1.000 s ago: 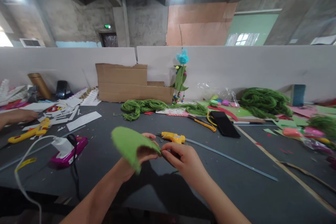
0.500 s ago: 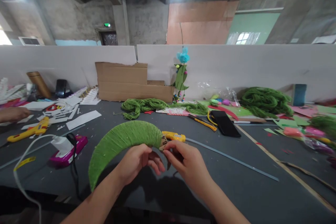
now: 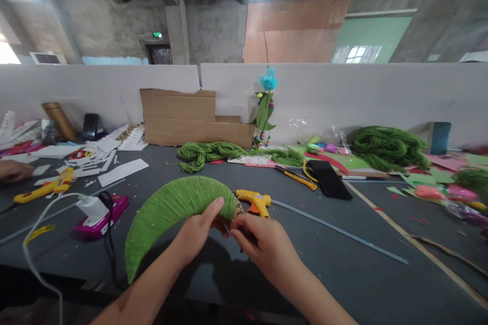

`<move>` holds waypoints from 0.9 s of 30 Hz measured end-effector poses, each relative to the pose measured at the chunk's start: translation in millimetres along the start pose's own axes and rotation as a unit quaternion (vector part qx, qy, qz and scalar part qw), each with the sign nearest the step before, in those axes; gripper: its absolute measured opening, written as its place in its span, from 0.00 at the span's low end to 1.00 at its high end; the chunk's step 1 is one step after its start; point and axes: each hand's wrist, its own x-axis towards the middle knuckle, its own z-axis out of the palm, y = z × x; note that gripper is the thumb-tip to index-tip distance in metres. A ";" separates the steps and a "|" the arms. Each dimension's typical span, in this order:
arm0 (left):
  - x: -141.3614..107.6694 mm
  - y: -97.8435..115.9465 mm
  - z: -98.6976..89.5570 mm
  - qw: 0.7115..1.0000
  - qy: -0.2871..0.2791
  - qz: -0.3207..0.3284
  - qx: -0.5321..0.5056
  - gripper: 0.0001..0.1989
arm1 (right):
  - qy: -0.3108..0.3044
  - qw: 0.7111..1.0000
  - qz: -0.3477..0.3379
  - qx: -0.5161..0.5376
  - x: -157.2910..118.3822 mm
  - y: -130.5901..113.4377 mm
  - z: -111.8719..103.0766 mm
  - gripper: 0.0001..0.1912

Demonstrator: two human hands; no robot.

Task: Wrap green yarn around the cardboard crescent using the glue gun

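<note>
You held crescent [image 3: 179, 198] wound with green yarn, right end [image 3: 239, 209] bare, tan, dark-printed. Arched over dark table [image 3: 362, 277], left tip pointing down.

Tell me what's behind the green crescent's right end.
The yellow glue gun shows just beyond the green crescent; its nozzle tip is hidden, as is the tabletop the crescent covers.

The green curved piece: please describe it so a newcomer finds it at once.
On the dark table, look at the front middle. The left hand holds a green crescent; the right hand is at its tan end. Unlike the loose green yarn behind, it is tightly wrapped and pointed at the other end.
</note>
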 end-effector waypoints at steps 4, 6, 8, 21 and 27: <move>-0.5 -3.0 -1.8 0.995 0.041 -0.013 0.088 0.21 | 0.012 0.999 0.021 0.026 0.1 -2.2 3.5 0.06; 0.1 -3.2 -1.5 0.997 0.039 -0.013 0.070 0.20 | 0.021 0.999 0.022 0.024 0.0 -1.5 6.0 0.06; 1.4 -2.8 -0.7 1.000 0.019 -0.007 0.018 0.19 | 0.027 1.000 0.010 0.009 -0.5 0.1 9.4 0.06; 20.2 3.7 -14.2 0.983 -0.014 0.025 -0.184 0.13 | 0.162 0.949 -0.225 -0.152 -6.4 -7.0 10.8 0.08; 11.0 5.4 -12.4 0.977 -0.081 -0.002 -0.195 0.12 | 0.168 0.970 0.068 0.161 4.3 16.9 0.3 0.09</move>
